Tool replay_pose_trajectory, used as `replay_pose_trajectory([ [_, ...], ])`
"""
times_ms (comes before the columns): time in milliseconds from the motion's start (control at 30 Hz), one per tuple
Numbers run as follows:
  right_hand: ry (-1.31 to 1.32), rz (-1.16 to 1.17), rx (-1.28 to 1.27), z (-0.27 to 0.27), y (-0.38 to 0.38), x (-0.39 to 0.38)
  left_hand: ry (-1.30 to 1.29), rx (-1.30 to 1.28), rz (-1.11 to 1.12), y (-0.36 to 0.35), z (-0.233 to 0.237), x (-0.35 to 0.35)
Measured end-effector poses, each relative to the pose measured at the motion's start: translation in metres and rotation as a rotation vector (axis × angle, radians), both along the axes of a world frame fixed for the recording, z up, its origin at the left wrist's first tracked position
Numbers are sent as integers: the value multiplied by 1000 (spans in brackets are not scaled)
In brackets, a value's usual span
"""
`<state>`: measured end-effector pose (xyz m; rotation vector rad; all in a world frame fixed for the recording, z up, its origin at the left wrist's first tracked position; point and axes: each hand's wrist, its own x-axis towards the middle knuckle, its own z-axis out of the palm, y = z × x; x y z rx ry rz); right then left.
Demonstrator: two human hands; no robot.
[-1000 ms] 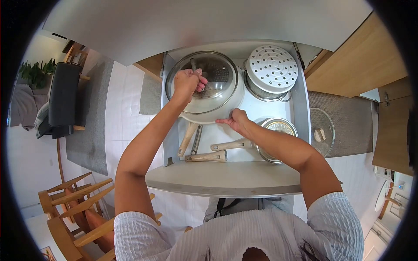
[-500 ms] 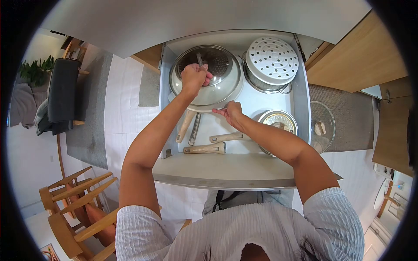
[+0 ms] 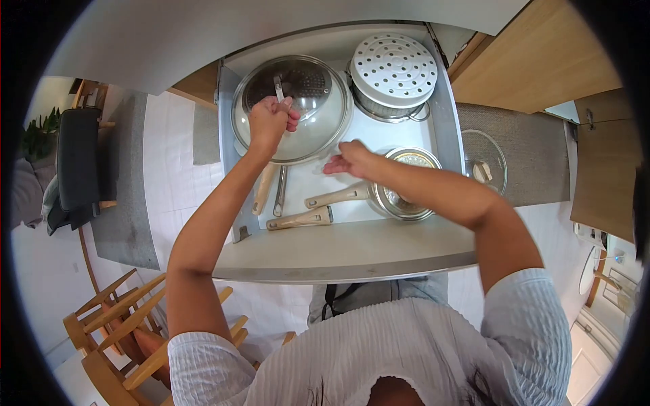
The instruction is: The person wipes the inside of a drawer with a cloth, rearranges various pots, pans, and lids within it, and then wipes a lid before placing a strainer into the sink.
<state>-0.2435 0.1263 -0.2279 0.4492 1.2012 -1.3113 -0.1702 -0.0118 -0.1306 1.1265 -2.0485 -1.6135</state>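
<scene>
A large glass lid [image 3: 308,135] covers a pan at the back left of the open drawer. My left hand [image 3: 272,122] is closed on the upright handle of this lid. My right hand [image 3: 349,160] is in the air just right of the lid's edge, fingers apart, holding nothing. Below the lid, two handles [image 3: 264,189] point toward me. A small pot [image 3: 406,196] with a beige handle [image 3: 336,195] lies under my right forearm. Another beige handle [image 3: 300,219] rests near the drawer's front.
A white perforated steamer [image 3: 395,68] sits on a metal pot at the drawer's back right. Another glass lid [image 3: 489,162] is outside, to the right. The drawer's front edge [image 3: 352,269] is close to my body. Wooden chairs [image 3: 128,325] stand at the lower left.
My right hand has come away from the lid's rim and its fingers are spread. My left hand stays on the lid's handle. The whole view has shifted, with the drawer now further left and up.
</scene>
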Motion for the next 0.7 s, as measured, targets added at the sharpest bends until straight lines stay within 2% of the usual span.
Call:
replay_pose_trajectory([
  [67, 151, 218, -93, 17, 21, -25, -3, -13, -21, 7, 7, 11],
  [133, 255, 349, -154, 66, 53, -53, 15, -39, -94, 14, 19, 23],
  [200, 487, 514, -190, 95, 88, -88, 37, -29, -121, 21, 31, 36],
  [300, 944, 425, -167, 127, 159, -134, 20, -39, -177, 34, 48, 53],
  [333, 1011, 407, -107, 125, 186, -158, -17, -63, -203, 38, 54, 59],
  [400, 1479, 778, 472, 79, 272, -239, -18, -79, -215, 50, 64, 74],
  [433, 1480, 777, 481, 80, 280, -234, -26, -72, -226, 53, 66, 78],
  [567, 1880, 1121, 62, 94, 271, -183, -18, -35, -190, 63, 72, 92],
  [633, 1527, 1120, 120, 115, 214, -128, -10, -24, -177, 64, 74, 96],
  [667, 1621, 1103, -119, 113, 196, -107, 21, -16, -145, 65, 73, 99],
  [700, 1442, 1120, -258, 99, 175, -89, 49, -6, -113, 66, 73, 102],
])
